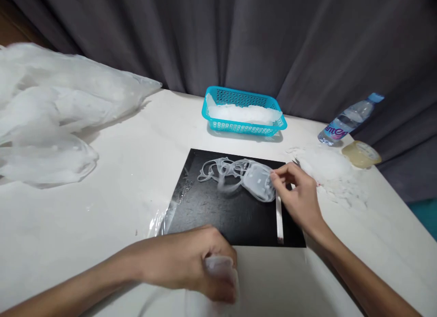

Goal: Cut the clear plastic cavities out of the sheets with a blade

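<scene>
My two hands are apart, each busy with translucent plastic. My left hand [213, 264] is low and close to me, in front of the near edge of the black board [221, 217], with its fingers curled tightly round a blurred, clear plastic piece [220, 264]. My right hand [300, 196] reaches over the board's right side, thumb and forefinger pinched on the right edge of a frosted rectangular moulding [258, 181]. That moulding lies on the board, just left of my right fingertips and beyond my left hand, up and to the right of it. Thin looped plastic strands [221, 169] trail from its left side across the board; I can't tell whether they are joined to it. A slim white strip [279, 221] lies on the board just below my right hand.

Past the board, a turquoise basket [246, 128] on the worktop [126, 212] holds white plastic pieces [244, 113]. White scraps [327, 167] are heaped right of my right hand, near a labelled water bottle [348, 119] and a yellowish tub [361, 154]. Bulky translucent bags [64, 103] fill the far left.
</scene>
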Demonstrator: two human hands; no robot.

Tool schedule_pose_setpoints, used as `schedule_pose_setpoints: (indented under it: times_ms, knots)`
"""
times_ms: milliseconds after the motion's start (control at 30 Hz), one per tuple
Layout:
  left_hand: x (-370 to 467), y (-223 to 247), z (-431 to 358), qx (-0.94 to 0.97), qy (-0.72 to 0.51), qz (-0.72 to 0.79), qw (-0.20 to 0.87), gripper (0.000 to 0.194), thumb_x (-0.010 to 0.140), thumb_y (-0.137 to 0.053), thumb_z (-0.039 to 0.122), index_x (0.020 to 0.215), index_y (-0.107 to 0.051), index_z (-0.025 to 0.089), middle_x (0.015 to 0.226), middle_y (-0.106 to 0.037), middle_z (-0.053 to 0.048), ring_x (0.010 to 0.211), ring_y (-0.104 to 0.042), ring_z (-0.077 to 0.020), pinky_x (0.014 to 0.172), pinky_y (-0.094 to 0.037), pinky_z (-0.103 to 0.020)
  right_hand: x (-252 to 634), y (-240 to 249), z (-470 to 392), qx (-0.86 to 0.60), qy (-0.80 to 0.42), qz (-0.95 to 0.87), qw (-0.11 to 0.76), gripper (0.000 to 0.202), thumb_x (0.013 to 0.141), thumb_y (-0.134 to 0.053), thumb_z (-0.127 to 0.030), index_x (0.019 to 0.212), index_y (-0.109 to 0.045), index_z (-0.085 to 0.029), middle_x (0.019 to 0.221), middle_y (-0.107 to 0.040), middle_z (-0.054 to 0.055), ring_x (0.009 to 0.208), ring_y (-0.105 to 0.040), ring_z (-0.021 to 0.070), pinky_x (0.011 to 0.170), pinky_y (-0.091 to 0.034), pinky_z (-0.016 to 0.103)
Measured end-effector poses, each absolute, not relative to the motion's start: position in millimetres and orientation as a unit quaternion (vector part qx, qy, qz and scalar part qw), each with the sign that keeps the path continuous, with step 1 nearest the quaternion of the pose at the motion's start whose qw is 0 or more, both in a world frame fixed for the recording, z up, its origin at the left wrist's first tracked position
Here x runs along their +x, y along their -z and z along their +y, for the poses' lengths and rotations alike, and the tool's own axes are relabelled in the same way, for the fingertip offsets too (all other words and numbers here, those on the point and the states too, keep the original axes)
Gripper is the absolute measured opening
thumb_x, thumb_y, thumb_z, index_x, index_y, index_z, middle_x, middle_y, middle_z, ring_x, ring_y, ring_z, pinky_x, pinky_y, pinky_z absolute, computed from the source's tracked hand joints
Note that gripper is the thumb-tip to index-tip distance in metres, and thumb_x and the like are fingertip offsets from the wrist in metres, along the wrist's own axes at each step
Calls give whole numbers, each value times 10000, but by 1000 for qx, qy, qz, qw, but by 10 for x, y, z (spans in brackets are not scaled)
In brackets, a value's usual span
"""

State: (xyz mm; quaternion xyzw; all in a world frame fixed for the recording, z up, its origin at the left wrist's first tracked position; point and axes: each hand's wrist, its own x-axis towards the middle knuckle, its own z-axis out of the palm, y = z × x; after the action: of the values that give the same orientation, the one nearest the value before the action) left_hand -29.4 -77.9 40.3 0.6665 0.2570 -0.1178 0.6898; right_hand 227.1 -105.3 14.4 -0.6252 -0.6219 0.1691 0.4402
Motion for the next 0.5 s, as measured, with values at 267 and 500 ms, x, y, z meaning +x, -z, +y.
schedule_pose_setpoints:
  times_ms: [267,500]
  knots:
    - [-319,-471,-555,645,-71,302,698,318,964,-687,487,967,-745,174,868,-736,-15,773,-637,-137,675,-468,-195,2540,-92,-1002,-678,-188,-567,428,364,922,-681,-466,1150,-600,-194,1005,-629,49,635,-534,129,640,-513,317]
    - [-192,-270,-625,623,-170,354,676,339,961,-693,491,995,-717,154,817,-699,-2,726,-622,-129,666,-469,-219,1936,-216,-1368,-544,-325,-675,378,263,947,-699,-316,1189,-628,-240,898,-704,1,804,-669,161,759,-560,279]
